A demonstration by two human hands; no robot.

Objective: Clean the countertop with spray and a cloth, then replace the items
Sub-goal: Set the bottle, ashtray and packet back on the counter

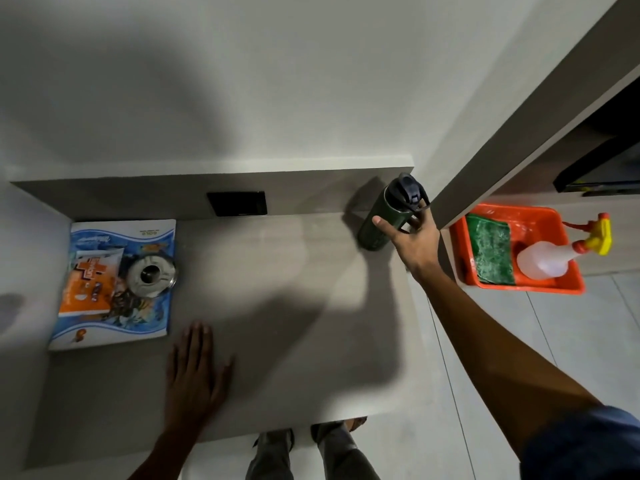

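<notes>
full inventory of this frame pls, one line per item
Countertop: 1, grey, centre.
Bottle: 1, dark green with black cap, back right of countertop.
Booklet: 1, blue, left of countertop.
Packet: 1, orange, on booklet.
Ashtray: 1, metal, on booklet.
Socket: 1, black, back wall.
Tray: 1, orange, floor at right.
Cloth: 1, green, in tray.
Sprayer: 1, clear with yellow-red head, in tray.
Left hand: flat on countertop.
Right hand: fingers on bottle.
</notes>
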